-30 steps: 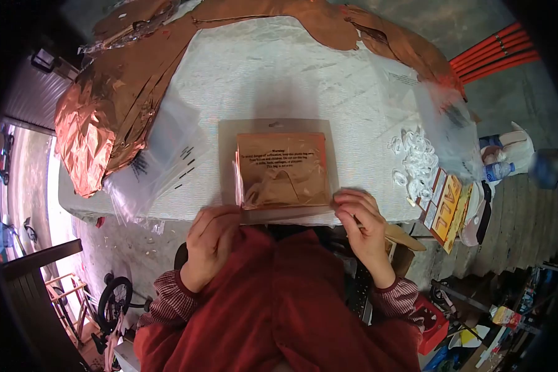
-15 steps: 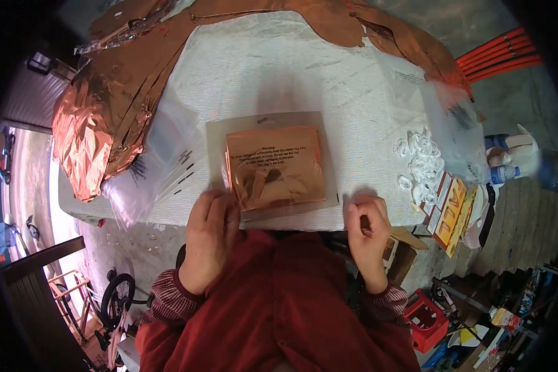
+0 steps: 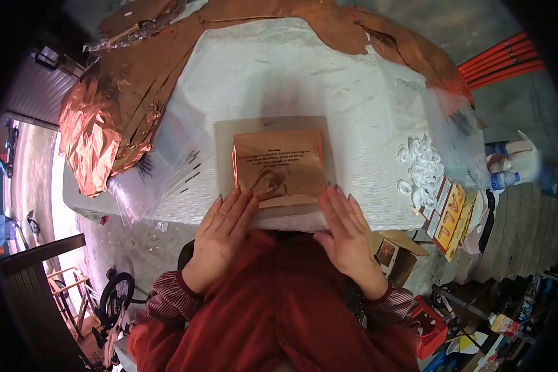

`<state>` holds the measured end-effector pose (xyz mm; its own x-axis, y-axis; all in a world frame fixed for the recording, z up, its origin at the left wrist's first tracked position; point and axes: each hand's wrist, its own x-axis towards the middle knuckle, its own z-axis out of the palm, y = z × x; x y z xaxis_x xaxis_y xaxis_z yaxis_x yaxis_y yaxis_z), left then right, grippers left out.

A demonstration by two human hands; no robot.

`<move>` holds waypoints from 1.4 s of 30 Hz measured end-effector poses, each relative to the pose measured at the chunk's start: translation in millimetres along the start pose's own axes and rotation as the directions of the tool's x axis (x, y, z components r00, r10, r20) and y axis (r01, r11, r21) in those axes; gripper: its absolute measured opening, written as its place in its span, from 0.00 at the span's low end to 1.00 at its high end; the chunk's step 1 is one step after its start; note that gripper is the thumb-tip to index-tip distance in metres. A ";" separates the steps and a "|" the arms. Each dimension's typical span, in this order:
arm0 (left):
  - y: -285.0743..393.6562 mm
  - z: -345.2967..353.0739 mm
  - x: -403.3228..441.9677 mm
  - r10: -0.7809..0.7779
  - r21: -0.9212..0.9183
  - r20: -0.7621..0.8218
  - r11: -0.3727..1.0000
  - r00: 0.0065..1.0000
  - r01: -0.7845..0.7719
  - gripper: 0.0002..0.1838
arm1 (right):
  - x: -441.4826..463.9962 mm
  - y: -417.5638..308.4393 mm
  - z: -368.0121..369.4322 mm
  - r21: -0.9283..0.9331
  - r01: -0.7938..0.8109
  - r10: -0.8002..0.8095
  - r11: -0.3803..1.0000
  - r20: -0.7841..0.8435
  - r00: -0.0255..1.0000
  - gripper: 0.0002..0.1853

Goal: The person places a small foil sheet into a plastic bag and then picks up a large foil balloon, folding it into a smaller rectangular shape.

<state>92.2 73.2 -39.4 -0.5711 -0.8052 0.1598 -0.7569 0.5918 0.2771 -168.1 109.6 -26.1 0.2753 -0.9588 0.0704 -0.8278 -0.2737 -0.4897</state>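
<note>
A clear plastic bag (image 3: 224, 162) with a printed warning lies flat on the white-covered table in front of me. Inside it is a folded copper-coloured foil sheet (image 3: 291, 139). My left hand (image 3: 222, 232) is open, its stretched fingers resting on the packet's lower left corner. On the lower right corner lie the fingers of my right hand (image 3: 347, 232), also open and flat. Neither hand grips anything.
Crumpled copper foil (image 3: 90, 142) drapes the table's left and far edges. Clear plastic bags (image 3: 158, 164) lie at the left. White coiled ties (image 3: 423, 164) and a yellow printed package (image 3: 447, 217) sit at the right edge. A wheel (image 3: 116, 297) stands below left.
Both hands have opened from curled fingers and moved inward onto the packet's near corners. The packet's top edge now lies straighter.
</note>
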 end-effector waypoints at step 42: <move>-20.8 0.1 34.9 -0.245 -0.731 -0.247 0.682 0.938 -0.014 0.04 | -1.1 42.0 -34.3 0.600 -0.064 0.268 0.798 -0.257 0.928 0.23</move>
<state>88.0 32.8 -39.7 -0.2717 -0.9091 0.3159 -0.2761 0.3880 0.8793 -219.9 96.6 -16.9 -0.0921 -0.9832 0.1576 -0.3849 -0.1108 -0.9163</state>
